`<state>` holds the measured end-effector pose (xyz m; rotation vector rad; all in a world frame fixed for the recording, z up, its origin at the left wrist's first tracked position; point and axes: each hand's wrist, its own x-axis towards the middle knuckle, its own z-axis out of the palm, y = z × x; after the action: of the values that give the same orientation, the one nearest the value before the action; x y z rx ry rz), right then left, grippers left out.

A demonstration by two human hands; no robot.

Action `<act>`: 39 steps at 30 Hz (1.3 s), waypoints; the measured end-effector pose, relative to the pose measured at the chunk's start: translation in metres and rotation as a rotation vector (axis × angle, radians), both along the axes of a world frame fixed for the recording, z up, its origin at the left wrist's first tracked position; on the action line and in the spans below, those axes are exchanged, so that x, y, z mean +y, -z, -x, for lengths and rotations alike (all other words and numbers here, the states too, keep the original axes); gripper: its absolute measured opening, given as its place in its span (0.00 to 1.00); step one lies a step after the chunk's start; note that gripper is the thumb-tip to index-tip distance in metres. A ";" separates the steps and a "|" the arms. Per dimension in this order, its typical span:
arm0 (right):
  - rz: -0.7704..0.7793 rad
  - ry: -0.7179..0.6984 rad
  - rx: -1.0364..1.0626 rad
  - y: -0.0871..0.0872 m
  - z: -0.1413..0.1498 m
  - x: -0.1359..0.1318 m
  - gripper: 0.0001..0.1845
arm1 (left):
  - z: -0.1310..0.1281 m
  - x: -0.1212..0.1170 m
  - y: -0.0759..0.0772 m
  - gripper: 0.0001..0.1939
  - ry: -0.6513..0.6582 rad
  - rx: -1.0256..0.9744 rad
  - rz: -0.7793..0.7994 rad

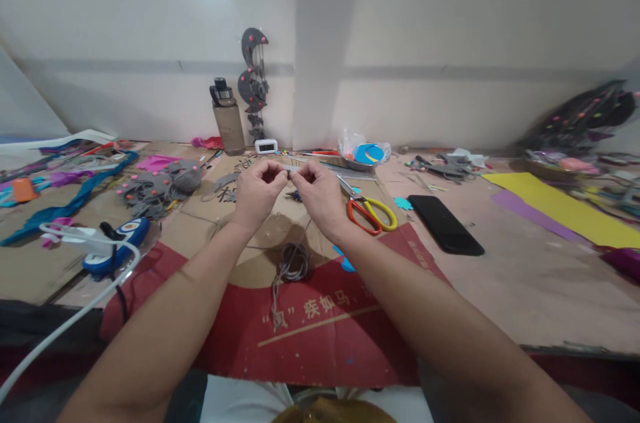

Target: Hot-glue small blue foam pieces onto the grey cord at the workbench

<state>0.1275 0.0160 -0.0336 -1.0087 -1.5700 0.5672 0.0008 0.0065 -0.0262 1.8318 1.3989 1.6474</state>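
My left hand (261, 191) and my right hand (319, 193) meet over the cardboard sheet, thumbs and forefingers pinched close together. A small greyish piece shows between the fingertips, too small to name. Below them, a bundle of grey cord (294, 261) lies on the cardboard (320, 343), which is red at the near side and brown farther back. Just right of my right hand rest scissors (373, 215) with one red and one yellow handle. Blue cut pieces (349, 264) lie partly hidden by my right forearm.
A black phone (445, 224) lies at the right, near yellow sheets (560, 206). Behind stand a bottle (229, 121), a small white clock (266, 146) and a bowl (367, 163). Grey felt pieces (160, 186) and a blue power strip (116, 246) with a white cable occupy the left.
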 end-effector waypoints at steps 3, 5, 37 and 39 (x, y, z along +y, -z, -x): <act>0.057 -0.017 0.031 0.001 -0.002 0.001 0.10 | 0.001 0.003 0.001 0.04 0.059 -0.032 0.035; 0.111 -0.049 0.080 0.002 -0.003 0.003 0.08 | 0.002 0.005 0.001 0.05 0.108 -0.067 0.074; -0.028 -0.076 -0.236 0.005 -0.014 -0.002 0.10 | 0.011 0.004 -0.006 0.08 0.025 0.289 0.139; 0.000 -0.086 -0.216 0.007 -0.011 -0.004 0.12 | 0.014 0.005 -0.007 0.07 -0.010 0.224 0.141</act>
<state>0.1389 0.0123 -0.0406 -1.0336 -1.8114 0.5308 -0.0129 0.0116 -0.0193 1.9768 1.5726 1.3422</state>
